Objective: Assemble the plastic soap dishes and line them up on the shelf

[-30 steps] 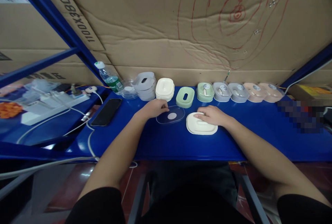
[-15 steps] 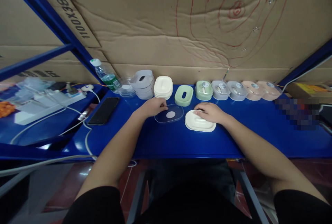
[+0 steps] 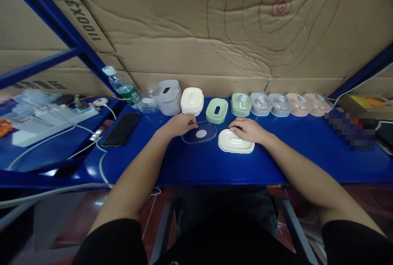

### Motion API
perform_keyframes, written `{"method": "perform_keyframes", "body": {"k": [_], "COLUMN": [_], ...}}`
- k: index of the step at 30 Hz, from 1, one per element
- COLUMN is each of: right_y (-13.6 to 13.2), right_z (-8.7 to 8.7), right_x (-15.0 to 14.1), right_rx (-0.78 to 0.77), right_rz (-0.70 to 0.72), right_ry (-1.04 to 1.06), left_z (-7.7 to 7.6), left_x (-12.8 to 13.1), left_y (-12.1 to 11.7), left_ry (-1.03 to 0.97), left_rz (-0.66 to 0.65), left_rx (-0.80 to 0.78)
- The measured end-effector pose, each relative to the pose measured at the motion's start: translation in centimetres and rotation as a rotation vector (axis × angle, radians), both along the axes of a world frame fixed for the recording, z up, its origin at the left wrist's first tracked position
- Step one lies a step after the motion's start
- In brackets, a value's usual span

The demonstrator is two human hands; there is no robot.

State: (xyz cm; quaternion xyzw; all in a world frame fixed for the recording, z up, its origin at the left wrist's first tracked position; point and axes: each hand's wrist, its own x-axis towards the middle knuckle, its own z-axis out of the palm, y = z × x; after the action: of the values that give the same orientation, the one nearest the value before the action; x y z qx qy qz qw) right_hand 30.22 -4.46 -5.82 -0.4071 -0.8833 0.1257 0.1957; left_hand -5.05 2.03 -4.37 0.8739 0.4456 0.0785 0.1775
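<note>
My left hand [image 3: 182, 125] is closed, thumb and fingers together at the far left edge of a clear oval plastic lid [image 3: 209, 135] with a white round sticker. The lid looks flat on or just over the blue table. To its right, my right hand [image 3: 249, 129] grips the far edge of a cream oval plastic piece [image 3: 235, 145] with a raised middle, fingers behind and thumb over it. Beyond them stands a green oval box part [image 3: 220, 117] with a slot in its top. Stacked cream pieces [image 3: 192, 98] are just behind my left hand.
Along the back stand stacked grey slotted parts [image 3: 169, 97], clear lids [image 3: 147, 103], a water bottle [image 3: 124, 87], and several lidded boxes, among them a green box [image 3: 241, 105]. A black phone [image 3: 121, 130] and a white power strip [image 3: 58, 122] lie left. Cardboard [image 3: 159, 19] walls the back.
The view has shifted slightly, so everything sits a little higher in the picture. Both hands stay at the clear lid and the cream piece; otherwise little differs.
</note>
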Motion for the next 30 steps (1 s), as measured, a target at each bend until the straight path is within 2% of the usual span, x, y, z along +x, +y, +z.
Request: {"method": "perform_keyframes", "body": {"k": [7,11,17,20,24,27,30], "right_y": [-0.1,-0.1,0.5,0.5,0.1,-0.1,-0.3], "right_z": [0.0,0.2,0.5,0.8,1.1,1.1,0.8], "right_x": [-0.1,-0.7,-2.4,-3.0,-3.3,-3.5,-4.0], "right_rx": [0.001,0.001,0.1,0.123,0.18,0.211,0.243], "right_rz": [-0.016,-0.107,-0.091,-0.098,-0.056,-0.024,0.0], "right_ry": [-0.001,0.005,-0.063,-0.142,-0.127,-0.094,-0.022], "left_z": [0.3,1.0,1.4,1.6,2.0,1.8,1.3], "left_x": [-0.4,-1.6,-2.3,-1.1,1.7,3.8,5.5], "left_y": [0.0,0.2,-0.4,-1.2,-2.8,-4.2,-5.2], "left_ry": [-0.022,0.056,0.196,0.114,-0.059,-0.072,0.01], "left_rz": [-0.016,0.013,0.093,0.034,-0.05,-0.115,-0.085], "left_rx": [-0.009,0.001,0.182,0.302,0.432,0.394,0.334]}}
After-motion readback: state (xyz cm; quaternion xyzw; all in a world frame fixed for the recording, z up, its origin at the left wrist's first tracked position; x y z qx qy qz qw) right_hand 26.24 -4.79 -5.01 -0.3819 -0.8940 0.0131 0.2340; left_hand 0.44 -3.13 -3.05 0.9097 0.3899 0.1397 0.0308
